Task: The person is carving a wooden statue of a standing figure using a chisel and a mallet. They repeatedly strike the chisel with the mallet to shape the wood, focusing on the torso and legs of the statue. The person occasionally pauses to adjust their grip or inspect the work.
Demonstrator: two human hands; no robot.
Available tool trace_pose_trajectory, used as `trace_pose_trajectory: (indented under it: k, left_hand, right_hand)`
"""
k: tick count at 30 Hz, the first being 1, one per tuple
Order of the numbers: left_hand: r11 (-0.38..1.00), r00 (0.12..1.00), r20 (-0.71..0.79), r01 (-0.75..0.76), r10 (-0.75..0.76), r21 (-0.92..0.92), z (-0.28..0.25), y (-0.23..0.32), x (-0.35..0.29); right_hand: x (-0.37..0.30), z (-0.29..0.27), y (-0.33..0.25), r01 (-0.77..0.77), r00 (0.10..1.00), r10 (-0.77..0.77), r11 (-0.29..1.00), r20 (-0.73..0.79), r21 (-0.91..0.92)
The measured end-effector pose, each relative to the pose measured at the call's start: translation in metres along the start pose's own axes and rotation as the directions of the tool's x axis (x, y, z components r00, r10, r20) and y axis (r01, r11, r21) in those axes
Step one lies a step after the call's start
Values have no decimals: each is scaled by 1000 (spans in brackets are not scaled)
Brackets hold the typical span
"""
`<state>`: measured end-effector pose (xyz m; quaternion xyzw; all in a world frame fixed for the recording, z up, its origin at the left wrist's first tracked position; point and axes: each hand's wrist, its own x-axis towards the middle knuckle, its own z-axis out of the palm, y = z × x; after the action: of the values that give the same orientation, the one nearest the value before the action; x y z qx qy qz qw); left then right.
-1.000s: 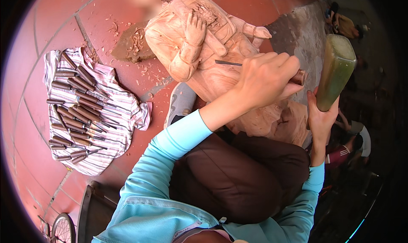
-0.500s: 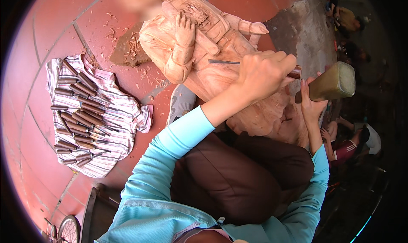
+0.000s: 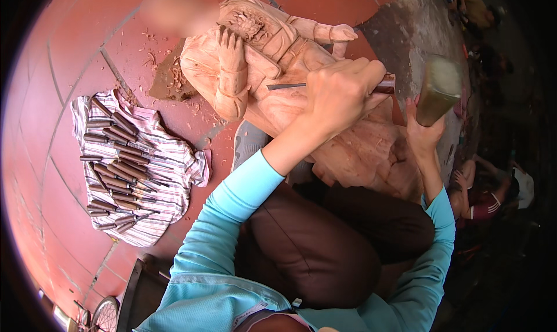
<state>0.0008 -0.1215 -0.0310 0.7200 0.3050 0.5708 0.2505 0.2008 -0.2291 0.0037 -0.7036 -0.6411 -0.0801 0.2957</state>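
Note:
A carved wooden statue of a robed figure lies in front of my knees. My left hand is closed around the handle of a chisel, over the robe. The chisel's thin metal blade points left, close above the wood; I cannot tell whether its tip touches. Its brown handle end sticks out on the right of my fist. My right hand grips a greenish, block-shaped mallet, raised to the right of the chisel handle and apart from it. The fingers behind the mallet are partly hidden.
Left of the statue, a striped cloth bears several chisels with brown handles. Wood shavings lie on the red tiled floor and beside a brown block. A bicycle wheel shows at lower left. People sit at right.
The mallet has swung from pointing right to standing more upright, nearer the chisel handle. The view has shifted a little, so the statue sits further left. The left hand still grips the chisel.

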Motion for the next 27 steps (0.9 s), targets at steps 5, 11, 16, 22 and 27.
trace_pose_trajectory:
  k: [5, 11, 16, 22, 27]
  left_hand:
    - [998, 999, -49, 0, -3, -58, -4, 0, 2]
    - [998, 999, -48, -20, 16, -63, -7, 1, 3]
    - [995, 999, -45, -23, 19, -92, -7, 0, -1]
    - [996, 991, -134, -41, 30, -81, -9, -5, 0]
    - [999, 996, -78, -52, 51, -10, -15, -2, -2]
  right_hand:
    - [13, -5, -22, 200, 980, -199, 973, 17, -117]
    - [10, -11, -16, 203, 977, -191, 969, 91, -138]
    - [0, -13, -4, 74, 997, -74, 995, 0, -62]
    - [9, -10, -15, 184, 982, -182, 982, 44, -50]
    - [16, -12, -21, 324, 942, -308, 939, 132, -113]
